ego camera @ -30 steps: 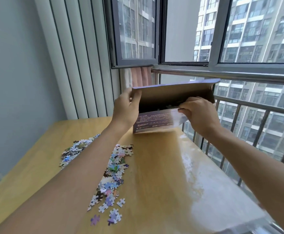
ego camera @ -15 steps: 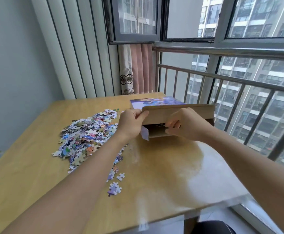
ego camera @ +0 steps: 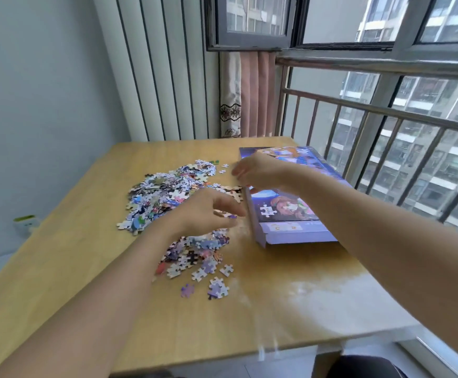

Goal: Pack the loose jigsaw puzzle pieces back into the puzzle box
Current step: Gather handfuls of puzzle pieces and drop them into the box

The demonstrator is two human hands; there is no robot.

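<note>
Two hands hover over the wooden table, and the coming move turns on how the loose pieces lie between them and the puzzle box; the box lies flat on the table's right half, printed face up, its long axis running away from the person toward the window rail; its near left flap hangs open at the corner, though whether the box's mouth is open enough to take pieces I cannot tell.

The puzzle pieces lie in a broad scatter to the left of the box, a larger heap farther off and a smaller cluster nearer the person, with a few strays at the near edge; none shows inside the box.

The left hand sits right over the gap between the two heaps, fingers loosely curled downward, tips just beside the box's left edge; it is blurred, so whether it already pinches a piece I cannot tell; the right hand reaches across the box's top, fingers spread and relaxed, holding nothing that I can see.

Judging from this, the left hand is the nearer to the pieces; a rightward sweep would carry them toward the box.
</note>
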